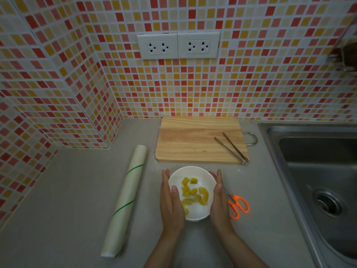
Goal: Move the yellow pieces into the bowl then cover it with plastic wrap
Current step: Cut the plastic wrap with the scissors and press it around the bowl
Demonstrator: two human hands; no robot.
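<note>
Wrap roll (125, 200) lengthwise, leaning right.

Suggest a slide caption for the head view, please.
Both hands cup a white bowl of yellow pieces, plastic wrap roll alongside.

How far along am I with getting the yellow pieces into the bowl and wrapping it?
Done: the yellow fruit pieces sit in the round white bowl, the wooden cutting board holds only the metal tongs.
In hand: the left hand and right hand lie flat against the bowl's sides; I can't tell whether wrap already covers it.
Left: possibly wrapping; the roll of plastic wrap lies on the counter left of the bowl.
</note>
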